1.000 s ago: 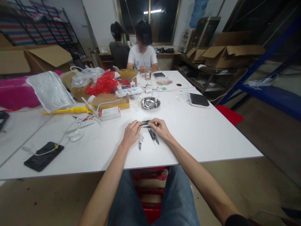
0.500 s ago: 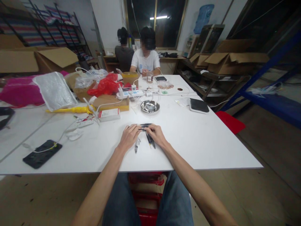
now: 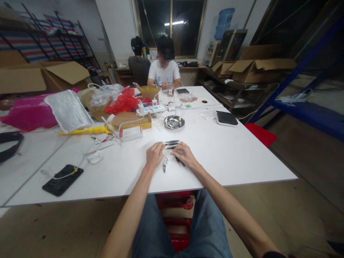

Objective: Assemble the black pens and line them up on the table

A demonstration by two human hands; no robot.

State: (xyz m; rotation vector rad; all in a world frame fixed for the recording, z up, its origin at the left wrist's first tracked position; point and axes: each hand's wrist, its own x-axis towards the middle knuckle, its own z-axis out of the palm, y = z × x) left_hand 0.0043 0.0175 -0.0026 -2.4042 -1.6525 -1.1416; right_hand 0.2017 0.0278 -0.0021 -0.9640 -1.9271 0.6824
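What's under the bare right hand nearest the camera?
Slim dark pens poke out from under the bare right hand; their near ends show. The hand covers the rest, so anything else beneath it cannot be seen.

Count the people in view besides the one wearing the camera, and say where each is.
2. The person in a white shirt is at the far end of the white tabletop; the person in a dark shirt is farther back, to the left. Others may be hidden.
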